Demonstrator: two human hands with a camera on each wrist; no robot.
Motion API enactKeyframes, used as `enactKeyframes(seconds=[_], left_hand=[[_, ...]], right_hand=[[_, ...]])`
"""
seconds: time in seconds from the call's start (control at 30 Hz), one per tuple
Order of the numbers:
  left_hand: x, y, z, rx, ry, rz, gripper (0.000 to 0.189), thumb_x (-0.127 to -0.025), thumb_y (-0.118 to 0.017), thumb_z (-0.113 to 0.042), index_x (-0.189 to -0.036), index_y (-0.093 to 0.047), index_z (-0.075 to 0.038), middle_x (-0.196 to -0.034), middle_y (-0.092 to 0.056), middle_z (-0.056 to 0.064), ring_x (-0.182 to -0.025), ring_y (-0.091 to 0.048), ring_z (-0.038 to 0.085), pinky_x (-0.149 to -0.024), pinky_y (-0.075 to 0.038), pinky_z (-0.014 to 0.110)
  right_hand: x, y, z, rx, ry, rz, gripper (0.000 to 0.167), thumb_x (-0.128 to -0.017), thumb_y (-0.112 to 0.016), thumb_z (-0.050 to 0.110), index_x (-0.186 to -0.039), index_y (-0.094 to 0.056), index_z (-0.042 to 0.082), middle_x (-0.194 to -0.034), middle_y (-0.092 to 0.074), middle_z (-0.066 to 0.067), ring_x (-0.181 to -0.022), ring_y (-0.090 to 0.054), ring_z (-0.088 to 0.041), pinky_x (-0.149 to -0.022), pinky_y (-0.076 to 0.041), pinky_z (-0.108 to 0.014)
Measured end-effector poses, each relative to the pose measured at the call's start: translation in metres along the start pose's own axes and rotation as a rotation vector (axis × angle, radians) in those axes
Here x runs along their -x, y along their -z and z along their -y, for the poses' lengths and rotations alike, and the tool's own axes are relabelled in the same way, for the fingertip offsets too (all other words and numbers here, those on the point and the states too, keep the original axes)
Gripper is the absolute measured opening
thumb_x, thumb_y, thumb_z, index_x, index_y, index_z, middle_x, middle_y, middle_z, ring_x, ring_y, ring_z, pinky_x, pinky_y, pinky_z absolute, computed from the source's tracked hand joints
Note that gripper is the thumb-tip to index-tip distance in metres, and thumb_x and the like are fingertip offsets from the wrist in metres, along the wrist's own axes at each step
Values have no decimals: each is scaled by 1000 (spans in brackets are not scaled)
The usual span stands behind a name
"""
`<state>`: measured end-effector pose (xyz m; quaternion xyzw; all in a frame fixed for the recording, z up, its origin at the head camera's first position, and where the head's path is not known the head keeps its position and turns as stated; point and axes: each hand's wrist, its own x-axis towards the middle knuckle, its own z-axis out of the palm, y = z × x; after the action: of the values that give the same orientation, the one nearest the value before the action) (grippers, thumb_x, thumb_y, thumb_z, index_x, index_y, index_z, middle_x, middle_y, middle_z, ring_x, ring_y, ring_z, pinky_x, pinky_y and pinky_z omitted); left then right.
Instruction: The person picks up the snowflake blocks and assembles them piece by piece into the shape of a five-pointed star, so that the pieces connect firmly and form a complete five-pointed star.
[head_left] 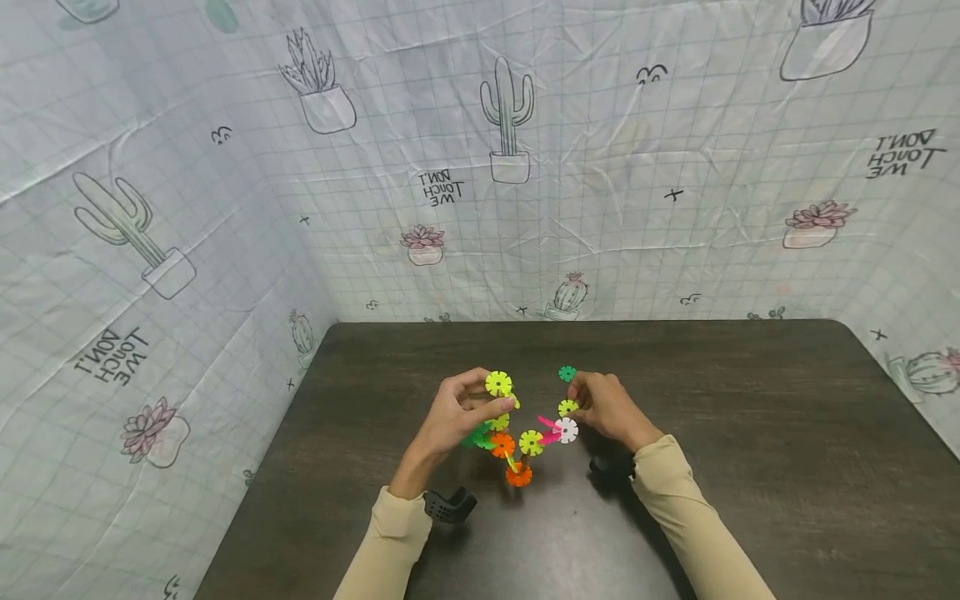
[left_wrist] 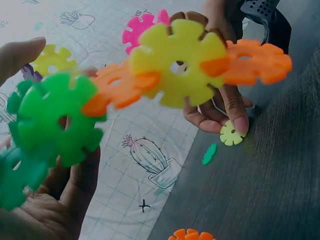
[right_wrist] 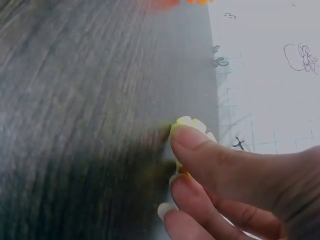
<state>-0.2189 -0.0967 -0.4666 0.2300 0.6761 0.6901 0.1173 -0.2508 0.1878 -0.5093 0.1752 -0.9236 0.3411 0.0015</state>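
Observation:
My left hand (head_left: 457, 412) grips a linked chain of notched plastic discs, holding it between thumb and fingers above the table. The chain includes a yellow disc (left_wrist: 177, 62), a green disc (left_wrist: 60, 117), an orange disc (left_wrist: 257, 62) and a pink disc (left_wrist: 137, 32). A white disc (head_left: 566, 430) shows at its right end in the head view. Between thumb and fingers, my right hand (head_left: 611, 408) pinches a single yellow disc (left_wrist: 231, 135) low over the table. Fingers hide part of that disc in the right wrist view. Close by is a loose green disc (head_left: 567, 373).
The dark wood-grain table (head_left: 750, 400) meets a white cloth backdrop (head_left: 600, 150) printed with cacti, at the back and both sides. A black strap piece (head_left: 450, 505) is worn at the left wrist, another (head_left: 611, 467) at the right.

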Motion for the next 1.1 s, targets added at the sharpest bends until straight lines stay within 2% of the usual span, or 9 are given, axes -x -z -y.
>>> enactKeyframes(seconds=[0.1, 0.23, 0.37, 0.57, 0.8, 1.03, 1.1], left_hand=[[1, 1, -1, 5, -17, 16, 24, -95, -78, -17, -110, -65, -4, -97, -78, -5, -77, -77, 13, -70, -60, 28], [2, 1, -2, -17, -32, 16, 26, -94, -78, -15, -115, -68, -2, -100, -78, -5, -83, -77, 12, -72, -61, 28], [3, 1, -3, -34, -37, 1, 25, -95, -77, -13, -116, -71, -1, -102, -78, -2, -88, -77, 12, -78, -63, 29], [2, 1, -3, 2, -51, -9, 26, -94, -77, -12, -116, -72, 2, -106, -77, 4, -89, -76, 13, -84, -64, 31], [2, 2, -3, 16, -68, -12, 29, -94, -78, -12, -116, -71, 6, -104, -75, 3, -88, -74, 11, -83, -63, 28], [1, 2, -1, -36, -56, -61, 25, -95, -77, -16, -114, -75, 0, -104, -77, 4, -88, -74, 13, -84, -63, 31], [1, 2, 0, -46, -56, -72, 23, -95, -78, -17, -113, -76, -2, -104, -77, 7, -88, -74, 14, -84, -63, 33]], right_hand=[[1, 3, 1, -18, 1, 11, 15, -86, -81, -2, -88, -67, 3, -83, -74, -9, -75, -70, -17, -67, -58, -33], [2, 11, 5, -55, 1, 43, 5, -92, -76, 3, -96, -73, 2, -87, -77, -9, -77, -72, -17, -70, -60, -35], [4, 21, 15, -151, -1, 47, 13, -93, -78, 10, -105, -78, 5, -92, -80, -8, -80, -73, -15, -72, -60, -32], [8, 33, 34, -272, 25, 19, 13, -94, -78, 16, -107, -78, 11, -97, -80, -7, -81, -74, -14, -72, -60, -27], [9, 37, 43, -322, 35, 29, 15, -97, -76, 19, -109, -77, 11, -98, -79, -7, -87, -76, -28, -74, -61, -26], [13, 43, 62, -378, 87, 27, 15, -94, -79, 22, -107, -77, 15, -97, -79, -4, -81, -76, -15, -73, -62, -28], [14, 44, 67, -398, 106, 34, 14, -94, -79, 23, -107, -77, 17, -97, -79, -3, -80, -76, -17, -73, -62, -29]])
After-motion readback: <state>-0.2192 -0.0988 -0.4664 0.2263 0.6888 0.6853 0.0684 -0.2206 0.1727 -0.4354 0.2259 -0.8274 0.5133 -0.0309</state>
